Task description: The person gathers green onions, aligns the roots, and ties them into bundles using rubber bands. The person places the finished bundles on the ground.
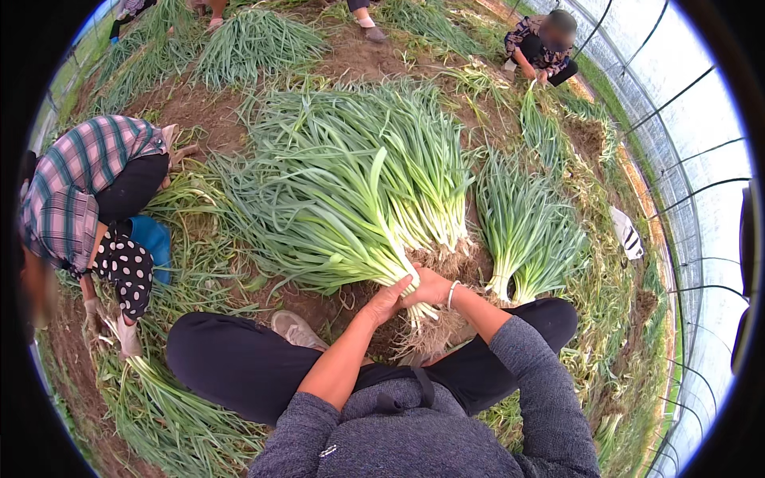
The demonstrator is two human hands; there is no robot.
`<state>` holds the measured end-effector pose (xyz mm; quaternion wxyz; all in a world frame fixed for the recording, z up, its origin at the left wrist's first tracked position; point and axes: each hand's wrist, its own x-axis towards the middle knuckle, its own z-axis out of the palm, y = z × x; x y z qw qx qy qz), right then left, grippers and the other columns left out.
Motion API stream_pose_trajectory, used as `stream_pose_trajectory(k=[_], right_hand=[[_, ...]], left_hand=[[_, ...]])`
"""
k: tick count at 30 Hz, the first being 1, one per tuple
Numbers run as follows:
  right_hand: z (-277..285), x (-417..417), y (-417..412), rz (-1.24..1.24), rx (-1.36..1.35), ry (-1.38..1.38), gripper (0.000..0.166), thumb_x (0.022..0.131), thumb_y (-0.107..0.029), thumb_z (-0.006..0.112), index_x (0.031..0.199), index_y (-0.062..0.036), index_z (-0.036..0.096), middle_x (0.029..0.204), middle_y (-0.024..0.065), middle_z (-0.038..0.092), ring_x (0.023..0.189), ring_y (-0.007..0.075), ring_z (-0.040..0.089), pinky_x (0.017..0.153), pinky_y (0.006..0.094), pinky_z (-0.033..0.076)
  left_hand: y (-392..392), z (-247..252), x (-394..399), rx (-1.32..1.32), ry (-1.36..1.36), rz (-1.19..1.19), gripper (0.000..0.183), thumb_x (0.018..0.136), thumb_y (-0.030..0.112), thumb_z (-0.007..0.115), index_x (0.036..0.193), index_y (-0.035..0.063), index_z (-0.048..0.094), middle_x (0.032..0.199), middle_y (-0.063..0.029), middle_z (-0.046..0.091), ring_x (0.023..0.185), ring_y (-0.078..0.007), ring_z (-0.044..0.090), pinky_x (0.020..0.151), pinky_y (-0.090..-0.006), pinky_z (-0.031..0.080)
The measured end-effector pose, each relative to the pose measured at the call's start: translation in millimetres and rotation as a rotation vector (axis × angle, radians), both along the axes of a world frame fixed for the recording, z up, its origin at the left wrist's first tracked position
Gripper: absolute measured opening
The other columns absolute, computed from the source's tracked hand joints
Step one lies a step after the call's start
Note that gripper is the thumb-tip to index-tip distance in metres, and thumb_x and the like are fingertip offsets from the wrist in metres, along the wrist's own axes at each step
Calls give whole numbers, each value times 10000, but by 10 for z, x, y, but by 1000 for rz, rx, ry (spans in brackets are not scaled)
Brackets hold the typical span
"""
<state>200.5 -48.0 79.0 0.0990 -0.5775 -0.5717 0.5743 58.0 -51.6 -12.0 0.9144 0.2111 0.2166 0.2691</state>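
Observation:
Both my left hand and my right hand are wrapped around the white stems of a bunch of leafy green allium plants. Its leaves fan out to the upper left, and the tangled roots hang below my hands between my knees. A white bangle circles my right wrist. Just beyond the bunch lies a large pile of the same plants, its white stems and roots turned towards the right. Right of that pile, two smaller bunches rest with their stem ends towards me.
A person in a plaid shirt crouches at left, gloved hands on more plants. Another person crouches at far right with a bunch. Plant heaps lie at the back. A plastic greenhouse wall curves along the right, near a white bag.

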Motion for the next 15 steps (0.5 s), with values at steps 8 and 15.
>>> stream_pose_trajectory(k=[8,15], right_hand=[[-396,250,-76,-186,-232,197,355,599,-92,778,917,33,682,859,102,679,761,177,620,712,291,501],[-422,105,-38,-49,-205,224,369,619,-92,759,951,38,665,943,139,663,897,209,599,834,308,467]], left_hand=[[-162,661,-487,97,740,-415,757,779,554,665,1302,36,489,1282,-180,528,1122,-314,529,889,-464,439],[-7,1188,-404,2161,1294,71,919,612,183,725,1411,34,296,1457,-190,283,1360,-351,269,1080,-644,112]])
